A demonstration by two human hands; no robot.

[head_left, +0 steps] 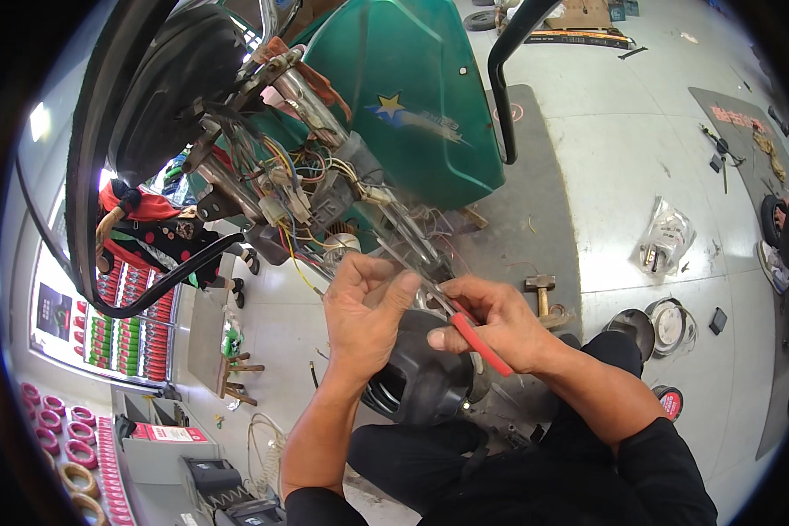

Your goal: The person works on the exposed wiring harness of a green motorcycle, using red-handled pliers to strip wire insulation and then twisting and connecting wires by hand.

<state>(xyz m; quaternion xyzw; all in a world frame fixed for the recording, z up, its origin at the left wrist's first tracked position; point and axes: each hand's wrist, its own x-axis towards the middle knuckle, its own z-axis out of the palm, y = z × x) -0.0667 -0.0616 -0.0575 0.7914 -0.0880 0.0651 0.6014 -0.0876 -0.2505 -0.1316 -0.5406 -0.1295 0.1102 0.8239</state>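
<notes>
My right hand [500, 326] is closed around a tool with a red handle [480, 344]. Its narrow metal part slants up and left toward my other hand; the exact kind of tool is unclear. Beside that metal part, my left hand [366, 314] has its thumb and fingers brought together in a pinch, and whatever is between them is too small to make out. Just beyond both hands stands the stripped front of a vehicle, with a tangle of coloured wires and white connectors [294, 197] hanging off its metal tubes. Below the hands sits a black plastic cover [425, 373].
A green body panel [394, 96] rises ahead, and black tube bars [500, 79] flank it. On the floor at right lie a hammer [542, 294], a plastic bag of parts [666, 237] and round metal covers [669, 326]. Another person [162, 228] is at left near shelves.
</notes>
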